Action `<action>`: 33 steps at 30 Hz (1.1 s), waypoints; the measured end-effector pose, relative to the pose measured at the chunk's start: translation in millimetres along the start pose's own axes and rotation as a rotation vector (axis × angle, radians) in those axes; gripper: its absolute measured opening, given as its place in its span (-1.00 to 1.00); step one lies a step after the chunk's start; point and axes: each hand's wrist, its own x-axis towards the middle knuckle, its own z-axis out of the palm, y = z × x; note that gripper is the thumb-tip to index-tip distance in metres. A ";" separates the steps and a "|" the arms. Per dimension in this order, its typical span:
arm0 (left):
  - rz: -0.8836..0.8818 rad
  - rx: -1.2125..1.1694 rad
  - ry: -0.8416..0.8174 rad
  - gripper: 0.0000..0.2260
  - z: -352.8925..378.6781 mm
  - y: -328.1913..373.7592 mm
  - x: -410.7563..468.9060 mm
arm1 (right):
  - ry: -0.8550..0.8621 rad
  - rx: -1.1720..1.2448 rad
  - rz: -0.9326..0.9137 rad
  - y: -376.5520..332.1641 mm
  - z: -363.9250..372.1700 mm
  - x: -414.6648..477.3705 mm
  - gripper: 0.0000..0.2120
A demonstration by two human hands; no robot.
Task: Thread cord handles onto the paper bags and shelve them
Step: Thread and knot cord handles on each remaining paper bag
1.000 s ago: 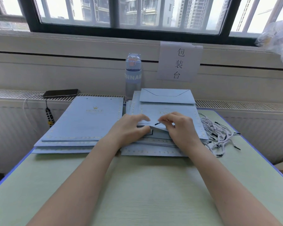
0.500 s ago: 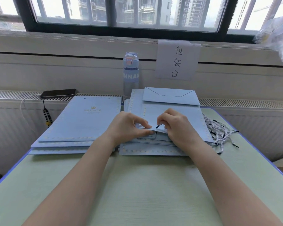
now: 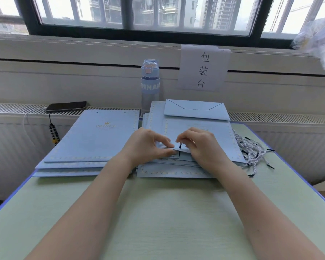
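Two stacks of flat light-blue paper bags lie on the table: a left stack (image 3: 94,139) with a gold crown print and a right stack (image 3: 199,128). My left hand (image 3: 146,145) pinches the near rim of the top bag of the right stack. My right hand (image 3: 201,147) pinches a cord's black tip (image 3: 180,146), which pokes up through that rim between my fingers. The rest of that cord is hidden under my hand. A bundle of loose black-and-white cords (image 3: 251,151) lies right of the stack.
A pale green table (image 3: 158,212) with a blue edge stands against a radiator ledge. A water bottle (image 3: 150,83) stands behind the stacks, a phone (image 3: 67,106) lies on the ledge at left, and a paper sign (image 3: 203,68) hangs on the wall.
My hands stay on the bag's rim, fingers shifting slightly. The black cord tip now stands more upright through the rim. The view has tilted a little.
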 end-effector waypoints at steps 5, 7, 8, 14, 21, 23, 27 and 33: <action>-0.013 -0.024 0.015 -0.70 0.2 -1.0 -0.3 | -0.013 0.077 0.070 -4.6 0.6 -1.9 -0.82; -0.044 -0.102 0.055 -0.77 -0.6 1.3 -0.8 | 0.004 0.104 0.135 -5.0 -4.7 -1.0 -0.84; -0.053 -0.130 0.086 -0.78 -0.5 3.6 -0.9 | 0.003 0.098 0.148 -4.7 -7.1 -0.2 -0.87; -0.085 -0.209 0.302 -0.80 2.1 10.6 2.8 | -0.071 0.285 0.282 -11.8 -23.1 1.6 -0.70; -0.092 -0.335 0.258 -0.81 6.5 19.9 1.2 | -0.184 0.158 0.182 -4.4 -24.7 3.2 -0.83; -0.117 -0.330 0.254 -0.80 8.9 19.4 1.9 | -0.151 0.102 0.132 -2.5 -22.9 3.1 -0.82; -0.158 -0.318 0.247 -0.81 9.9 19.2 2.9 | -0.106 -0.031 0.067 -1.7 -15.9 2.2 -0.76; -0.204 -0.444 0.342 -0.79 1.6 19.5 5.2 | 0.386 -0.233 -0.263 -12.3 -17.6 2.6 -0.88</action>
